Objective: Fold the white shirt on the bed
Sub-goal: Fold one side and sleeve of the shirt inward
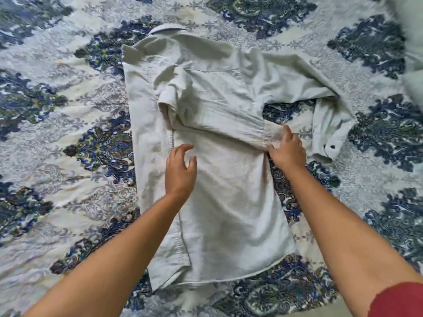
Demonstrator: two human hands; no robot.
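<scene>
The white shirt (217, 179) lies lengthwise on the bedspread (57, 133), collar away from me. My left hand (179, 172) hovers open over its middle; my right hand (287, 149) pinches the folded sleeve's cuff (270, 133) at the right edge.

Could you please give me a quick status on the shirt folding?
Left hand open above the white shirt. Right hand pinching folded sleeve cuff at shirt's edge. Other sleeve sprawled unfolded. No obstructions.

shirt (229, 202) on bed (57, 133), collar (168, 27) farthest
</scene>
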